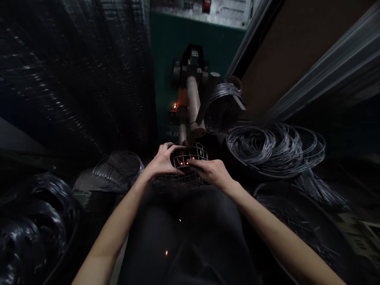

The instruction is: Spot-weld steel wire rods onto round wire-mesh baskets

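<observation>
A round wire cage of crossed metal rods sits under the electrodes of a spot welder, directly in front of my body. My left hand grips its left side, thumb low and fingers bent over the top toward the electrode tip. On the right side, my right hand has its fingers closed on the wires, with the fingertips partly hidden. Small orange sparks glow among the rods between my hands, and a few fall over my dark-clothed lap. The lower part of the cage is in shadow.
Coils of wire rings fill a tub at right, with a bundle of straight rods below. A dark basin holds short rods. More wire rings and shiny coils lie left. Stacked mesh rises beside the green machine cabinet.
</observation>
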`<state>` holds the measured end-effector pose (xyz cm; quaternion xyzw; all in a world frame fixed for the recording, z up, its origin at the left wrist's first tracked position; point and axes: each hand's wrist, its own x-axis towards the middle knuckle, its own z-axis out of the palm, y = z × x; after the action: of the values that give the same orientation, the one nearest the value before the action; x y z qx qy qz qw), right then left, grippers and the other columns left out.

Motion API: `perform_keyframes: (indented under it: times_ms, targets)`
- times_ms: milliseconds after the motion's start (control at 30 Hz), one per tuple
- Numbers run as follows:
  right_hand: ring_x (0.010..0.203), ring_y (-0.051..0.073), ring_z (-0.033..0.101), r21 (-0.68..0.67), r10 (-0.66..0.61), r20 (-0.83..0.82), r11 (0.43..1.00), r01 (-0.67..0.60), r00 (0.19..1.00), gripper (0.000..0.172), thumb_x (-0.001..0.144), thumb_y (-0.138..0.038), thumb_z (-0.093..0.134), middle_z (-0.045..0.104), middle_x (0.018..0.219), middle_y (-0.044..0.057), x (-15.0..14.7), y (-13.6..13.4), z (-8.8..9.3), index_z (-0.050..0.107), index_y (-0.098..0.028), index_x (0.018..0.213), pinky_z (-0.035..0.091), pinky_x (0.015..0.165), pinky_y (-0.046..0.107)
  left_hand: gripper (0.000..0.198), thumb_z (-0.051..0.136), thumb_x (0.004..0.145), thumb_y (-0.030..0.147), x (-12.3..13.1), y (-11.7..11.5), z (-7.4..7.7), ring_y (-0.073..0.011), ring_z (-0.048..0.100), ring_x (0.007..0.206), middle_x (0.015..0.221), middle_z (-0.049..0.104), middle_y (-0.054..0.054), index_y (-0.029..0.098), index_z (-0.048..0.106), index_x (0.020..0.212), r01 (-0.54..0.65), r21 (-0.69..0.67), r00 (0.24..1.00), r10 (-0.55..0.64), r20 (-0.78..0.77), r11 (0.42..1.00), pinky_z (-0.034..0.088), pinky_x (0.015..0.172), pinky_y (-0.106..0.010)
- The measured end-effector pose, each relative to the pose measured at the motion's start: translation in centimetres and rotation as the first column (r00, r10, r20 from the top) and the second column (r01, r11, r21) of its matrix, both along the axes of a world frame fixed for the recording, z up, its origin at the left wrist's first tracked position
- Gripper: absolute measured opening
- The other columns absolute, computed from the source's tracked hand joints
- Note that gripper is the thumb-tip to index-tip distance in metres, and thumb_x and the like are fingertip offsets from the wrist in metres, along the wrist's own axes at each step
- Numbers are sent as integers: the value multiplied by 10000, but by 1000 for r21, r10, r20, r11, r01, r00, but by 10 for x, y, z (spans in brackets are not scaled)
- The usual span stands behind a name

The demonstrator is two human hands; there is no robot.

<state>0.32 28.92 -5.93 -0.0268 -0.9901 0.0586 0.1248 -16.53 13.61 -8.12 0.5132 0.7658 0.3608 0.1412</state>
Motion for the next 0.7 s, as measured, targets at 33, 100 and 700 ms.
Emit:
perform_keyframes:
  times_ms: [33, 100, 700]
  targets:
    - [863, 162, 712, -4, -22, -1, 1000, 22, 1000, 299, 909, -313, 573, 723, 1058, -2, -4, 2, 0, 646, -293, 1198, 518, 633, 211, 937, 889, 452, 439, -4, 3, 1, -335, 369, 1244, 1286, 384, -112, 257, 503, 1287, -4, 2, 1000, 4, -7, 1000, 370, 1063, -512]
    - [839, 166, 714, -31, -52, -13, 998, 51, 999, 284, 904, -308, 579, 732, 1032, -5, -10, 5, -1, 659, -297, 1177, 523, 643, 221, 945, 895, 437, 427, -12, 10, 0, -342, 370, 1239, 1283, 384, -111, 258, 505, 1281, -16, 12, 1000, 16, -24, 1000, 362, 1063, -526]
    - [699, 132, 579, -374, -307, -242, 905, 203, 920, 186, 850, -362, 633, 594, 828, 19, -31, 28, -15, 710, -225, 949, 445, 613, 230, 937, 895, 456, 449, -50, 41, -1, -340, 386, 1251, 1286, 393, -120, 216, 503, 1274, -48, 6, 994, 49, -98, 999, 340, 1086, -479]
